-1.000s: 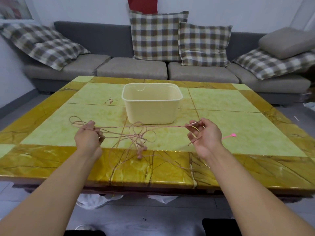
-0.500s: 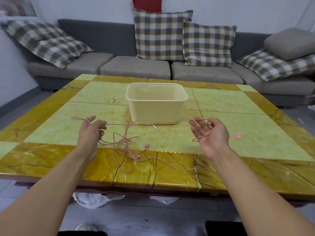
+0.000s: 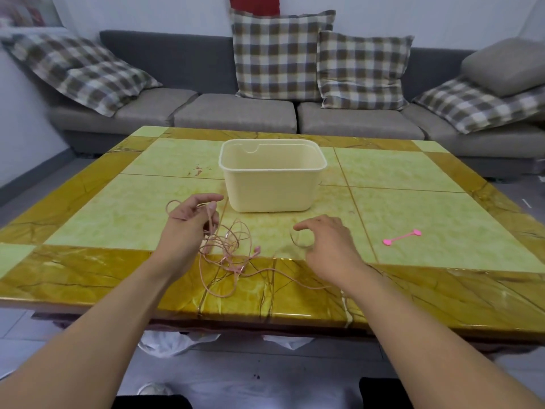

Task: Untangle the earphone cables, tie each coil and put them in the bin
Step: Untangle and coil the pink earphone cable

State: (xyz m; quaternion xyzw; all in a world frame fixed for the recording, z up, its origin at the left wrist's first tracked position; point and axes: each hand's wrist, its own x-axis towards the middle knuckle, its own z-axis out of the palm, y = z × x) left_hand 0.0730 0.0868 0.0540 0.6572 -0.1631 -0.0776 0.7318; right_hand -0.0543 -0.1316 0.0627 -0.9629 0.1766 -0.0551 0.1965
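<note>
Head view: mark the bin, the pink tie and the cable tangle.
bin (image 3: 271, 190), head view, on its front wall.
pink tie (image 3: 402, 237), head view, on the middle of its strip.
cable tangle (image 3: 227, 249), head view, on the bunched strands by the left hand.

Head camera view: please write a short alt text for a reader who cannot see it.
A person's left hand holds up part of a tangled pink earphone cable above a yellow-green table, while the right hand hovers open beside the tangle. A cream bin stands behind the hands, a pink tie lies to the right, and a grey sofa fills the background.
</note>
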